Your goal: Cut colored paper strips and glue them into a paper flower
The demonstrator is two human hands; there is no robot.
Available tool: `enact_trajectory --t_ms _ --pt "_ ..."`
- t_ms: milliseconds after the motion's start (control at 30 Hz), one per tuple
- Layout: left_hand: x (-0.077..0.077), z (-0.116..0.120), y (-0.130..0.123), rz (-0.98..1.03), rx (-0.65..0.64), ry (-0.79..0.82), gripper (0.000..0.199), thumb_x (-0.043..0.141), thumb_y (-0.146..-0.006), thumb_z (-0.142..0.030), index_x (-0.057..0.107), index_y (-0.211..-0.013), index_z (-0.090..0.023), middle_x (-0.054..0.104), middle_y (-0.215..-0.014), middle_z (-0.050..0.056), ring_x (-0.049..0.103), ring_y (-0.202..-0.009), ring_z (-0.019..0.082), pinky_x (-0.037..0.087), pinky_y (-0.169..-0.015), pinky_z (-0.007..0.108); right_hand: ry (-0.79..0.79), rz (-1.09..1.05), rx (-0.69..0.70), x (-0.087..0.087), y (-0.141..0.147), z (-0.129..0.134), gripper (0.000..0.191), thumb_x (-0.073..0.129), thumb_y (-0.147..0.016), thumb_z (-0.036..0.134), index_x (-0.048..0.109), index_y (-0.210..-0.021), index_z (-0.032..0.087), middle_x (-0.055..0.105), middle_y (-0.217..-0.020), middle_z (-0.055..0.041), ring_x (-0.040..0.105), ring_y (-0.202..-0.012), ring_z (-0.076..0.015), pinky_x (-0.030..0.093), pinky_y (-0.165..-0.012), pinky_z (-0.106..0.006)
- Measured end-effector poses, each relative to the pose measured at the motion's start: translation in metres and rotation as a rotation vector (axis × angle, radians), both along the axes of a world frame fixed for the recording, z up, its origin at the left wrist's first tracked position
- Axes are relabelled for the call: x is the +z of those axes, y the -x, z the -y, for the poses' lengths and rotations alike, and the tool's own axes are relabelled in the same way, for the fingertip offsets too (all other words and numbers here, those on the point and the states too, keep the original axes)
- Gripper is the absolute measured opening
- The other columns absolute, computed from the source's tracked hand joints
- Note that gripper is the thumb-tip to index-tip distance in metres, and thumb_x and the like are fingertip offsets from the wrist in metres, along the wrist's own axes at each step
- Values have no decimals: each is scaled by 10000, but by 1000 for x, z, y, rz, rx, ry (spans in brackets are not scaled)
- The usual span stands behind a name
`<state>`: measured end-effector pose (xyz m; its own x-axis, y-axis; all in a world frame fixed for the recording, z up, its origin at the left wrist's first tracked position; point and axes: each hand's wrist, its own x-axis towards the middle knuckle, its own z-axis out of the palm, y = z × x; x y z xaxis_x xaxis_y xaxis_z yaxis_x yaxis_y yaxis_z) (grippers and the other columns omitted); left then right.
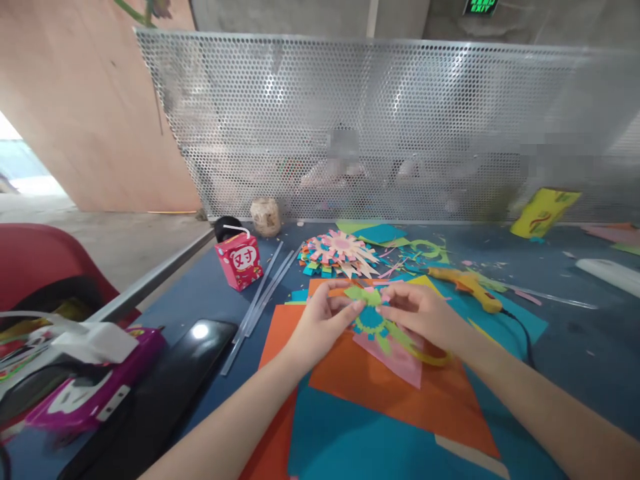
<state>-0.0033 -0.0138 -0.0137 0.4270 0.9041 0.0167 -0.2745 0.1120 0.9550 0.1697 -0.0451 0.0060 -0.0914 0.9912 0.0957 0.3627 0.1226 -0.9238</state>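
Between my two hands is a paper flower [369, 321] with a blue round middle and green petals. My left hand [333, 310] pinches its left edge between thumb and fingers. On the other side, my right hand [417, 310] grips the right edge with its fingertips. Yellow scissor handles [436, 361] show under my right hand; their blades are hidden. Below the flower lie a pink paper piece [395, 360] and orange sheets [400, 397] on top of blue sheets [350, 433]. Just beyond my hands is a pile of fringed paper flowers [343, 247].
Clear glue sticks [265, 293] and a red drink carton [240, 260] stand left of the paper. A yellow glue gun [470, 287] with a black cord lies right. A black phone [160, 387] is at the left edge. A perforated metal screen [350, 87] closes off the back.
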Motion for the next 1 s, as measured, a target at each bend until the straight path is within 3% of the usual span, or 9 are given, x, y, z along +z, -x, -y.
enact_trajectory --t_ms 167,300,400,600,733,1000 --pt "1 4 -5 42 -21 83 601 842 -488 -230 482 -965 -167 640 -686 -20 628 -629 121 483 -628 243 43 -101 -47 -7 -8 1 224 628 -705 381 497 -720 200 511 -708 27 518 -661 -104 441 -653 -234" --pt "1 1 -4 12 40 61 513 807 -537 -171 481 -934 -167 615 -585 -55 611 -564 102 477 -594 222 40 -100 -56 -2 -3 6 205 606 -701 371 492 -683 202 460 -627 47 458 -566 -87 423 -582 -225" --pt "0 -1 -2 4 104 53 488 796 -551 -159 480 -923 -167 617 -577 -62 602 -561 86 475 -599 206 36 -116 -64 -1 1 8 207 605 -692 374 511 -655 194 471 -635 37 475 -602 -94 426 -609 -228" --pt "2 1 0 -40 93 78 475 769 -616 -262 489 -986 -160 605 -591 -73 580 -553 67 464 -606 204 86 -201 -115 -9 -1 4 261 653 -665 406 523 -620 185 492 -627 37 497 -598 -88 410 -593 -220" --pt "1 2 0 -52 71 87 537 793 -569 -225 473 -993 -153 625 -613 -60 597 -571 81 474 -614 214 116 -226 -110 -12 -2 3 252 658 -668 407 538 -651 186 520 -605 40 506 -550 -79 411 -564 -219" --pt "2 0 0 -84 96 107 457 771 -576 -183 468 -917 -155 617 -578 -64 589 -542 68 468 -595 195 140 -263 -93 -10 -2 3 211 652 -681 382 585 -646 185 554 -594 31 530 -529 -70 412 -504 -191"
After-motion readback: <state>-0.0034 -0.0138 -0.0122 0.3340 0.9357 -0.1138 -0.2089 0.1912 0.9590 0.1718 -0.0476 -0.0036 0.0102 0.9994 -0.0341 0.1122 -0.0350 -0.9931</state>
